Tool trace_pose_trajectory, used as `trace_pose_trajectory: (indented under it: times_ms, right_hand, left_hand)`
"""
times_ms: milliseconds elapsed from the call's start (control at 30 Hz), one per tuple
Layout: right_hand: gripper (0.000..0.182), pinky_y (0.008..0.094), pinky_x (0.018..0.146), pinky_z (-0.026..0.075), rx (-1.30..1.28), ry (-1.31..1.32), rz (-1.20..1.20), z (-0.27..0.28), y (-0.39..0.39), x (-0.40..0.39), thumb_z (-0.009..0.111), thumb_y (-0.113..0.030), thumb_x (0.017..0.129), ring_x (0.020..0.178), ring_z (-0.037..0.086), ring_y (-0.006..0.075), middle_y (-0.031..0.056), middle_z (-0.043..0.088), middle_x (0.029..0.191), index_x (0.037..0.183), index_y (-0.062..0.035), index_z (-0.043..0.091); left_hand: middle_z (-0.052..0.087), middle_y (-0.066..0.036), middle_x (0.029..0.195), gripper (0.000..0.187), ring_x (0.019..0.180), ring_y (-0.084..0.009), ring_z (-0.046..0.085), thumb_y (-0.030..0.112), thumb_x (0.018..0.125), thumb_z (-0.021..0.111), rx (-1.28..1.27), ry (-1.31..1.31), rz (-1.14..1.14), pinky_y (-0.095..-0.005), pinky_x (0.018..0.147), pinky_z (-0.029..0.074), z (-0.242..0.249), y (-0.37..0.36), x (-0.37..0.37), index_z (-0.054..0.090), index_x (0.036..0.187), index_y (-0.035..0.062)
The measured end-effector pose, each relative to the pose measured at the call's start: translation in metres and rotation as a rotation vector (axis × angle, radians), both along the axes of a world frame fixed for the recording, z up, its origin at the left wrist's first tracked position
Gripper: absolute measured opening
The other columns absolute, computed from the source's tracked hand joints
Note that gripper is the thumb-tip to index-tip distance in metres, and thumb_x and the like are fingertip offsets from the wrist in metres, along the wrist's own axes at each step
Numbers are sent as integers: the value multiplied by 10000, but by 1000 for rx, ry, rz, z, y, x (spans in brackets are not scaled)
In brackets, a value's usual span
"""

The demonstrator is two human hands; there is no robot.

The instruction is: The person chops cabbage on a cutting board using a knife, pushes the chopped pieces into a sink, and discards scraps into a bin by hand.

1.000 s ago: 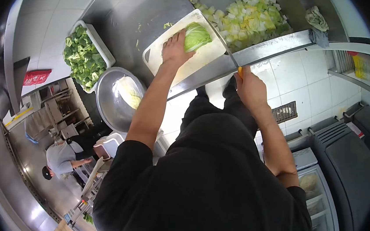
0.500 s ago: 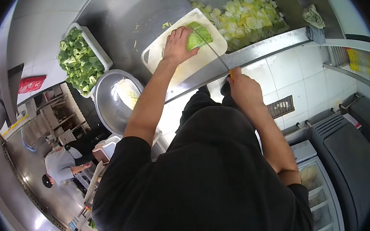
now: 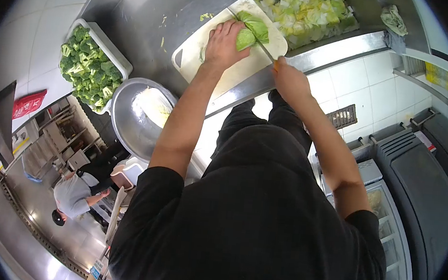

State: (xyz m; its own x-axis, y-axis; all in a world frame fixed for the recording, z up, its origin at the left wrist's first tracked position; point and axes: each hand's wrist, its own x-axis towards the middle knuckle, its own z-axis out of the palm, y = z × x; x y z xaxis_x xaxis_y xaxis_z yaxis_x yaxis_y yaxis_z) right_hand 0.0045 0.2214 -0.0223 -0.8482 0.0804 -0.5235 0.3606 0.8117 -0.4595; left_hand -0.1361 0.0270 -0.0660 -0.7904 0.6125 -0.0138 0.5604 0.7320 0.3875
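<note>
On the white cutting board (image 3: 229, 75) lies a green cabbage (image 3: 253, 28), with the blade of a knife (image 3: 264, 52) running down through it between two pieces. My left hand (image 3: 225, 45) presses on the cabbage's left part, its fingers wrapped over it. My right hand (image 3: 291, 81) is closed round the knife's orange handle, at the board's right edge. Cut pale green leaves (image 3: 312, 14) fill a sunken metal basin beyond the board.
A white tray of broccoli (image 3: 89, 69) stands at the left, beside a metal bowl (image 3: 129, 126) holding a pale cabbage. A cloth (image 3: 394, 20) lies at the upper right. Another person (image 3: 72, 196) stands at the lower left.
The knife has come down through the cabbage, which now shows two parts. My right hand has moved up and slightly left, nearer the board. The whole view has shifted slightly.
</note>
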Motion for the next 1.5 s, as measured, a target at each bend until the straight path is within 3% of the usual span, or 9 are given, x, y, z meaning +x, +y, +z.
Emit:
trace_pose_trajectory:
  times_ms: [533, 667, 867, 933, 1100, 1200, 1367, 1433, 1500]
  right_hand:
    - [331, 568, 843, 552, 48, -27, 18, -33, 15, -36, 515, -337, 1066, 967, 719, 454, 258, 739, 1009, 1207, -37, 514]
    - [348, 572, 824, 560, 157, 56, -199, -25, 58, -31, 542, -350, 1054, 938, 722, 453, 256, 741, 974, 1191, -30, 537]
    - [337, 580, 712, 564, 109, 95, -4, 41, 20, 7, 564, -336, 1056, 808, 714, 477, 267, 727, 855, 1180, -26, 514]
    - [343, 586, 712, 563, 99, 65, 34, 57, -3, 22, 568, -340, 1054, 805, 718, 469, 256, 727, 842, 1170, -23, 505]
    - [256, 497, 706, 607, 168, -49, 72, 84, -30, 43, 571, -263, 1055, 808, 758, 385, 196, 742, 836, 1117, -20, 517]
    - [254, 499, 703, 606, 180, -32, 64, 90, -33, 45, 573, -259, 1054, 798, 757, 388, 199, 743, 838, 1117, -21, 510]
    - [235, 515, 727, 596, 179, -95, 56, 76, -38, 37, 537, -243, 1061, 838, 750, 411, 225, 747, 895, 1120, -17, 505]
    - [234, 531, 751, 589, 152, -88, 40, 53, -41, 30, 517, -239, 1066, 862, 745, 426, 234, 747, 913, 1129, -14, 500]
    - [235, 548, 773, 580, 129, -51, 20, 19, -47, 19, 498, -237, 1071, 881, 739, 441, 243, 746, 923, 1140, -12, 494]
  left_hand:
    - [565, -70, 1374, 772, 1292, -290, 540, 389, 721, 901, -23, 54, 23, -462, 1068, 439, 1, 2, 3, 561, 1374, 158]
    - [533, -133, 1415, 830, 1350, -336, 502, 433, 732, 910, 36, 36, 31, -482, 1129, 411, 22, -11, 11, 538, 1402, 113]
    - [515, -156, 1408, 845, 1349, -361, 487, 407, 712, 924, 60, -28, 83, -486, 1150, 402, 18, -44, 23, 535, 1395, 97]
    - [526, -175, 1381, 813, 1332, -379, 496, 379, 731, 919, 56, -59, 43, -484, 1137, 420, 18, -45, 19, 534, 1376, 69]
    - [518, -166, 1374, 771, 1318, -366, 498, 342, 737, 889, 36, -53, 31, -480, 1141, 419, 10, -41, 13, 531, 1362, 66]
    - [518, -158, 1377, 756, 1313, -359, 498, 337, 730, 875, 44, -46, 21, -475, 1143, 418, 5, -41, 12, 535, 1350, 71]
    - [531, -133, 1364, 738, 1306, -341, 504, 359, 720, 840, 32, -44, 39, -473, 1119, 432, -4, -42, 12, 536, 1344, 110]
    - [532, -146, 1368, 723, 1308, -350, 507, 353, 718, 848, 36, -40, 43, -464, 1136, 427, -2, -40, 10, 553, 1320, 81]
    - [547, -132, 1354, 708, 1286, -338, 526, 360, 720, 833, 80, -16, 38, -474, 1113, 437, -12, -40, 8, 558, 1323, 113]
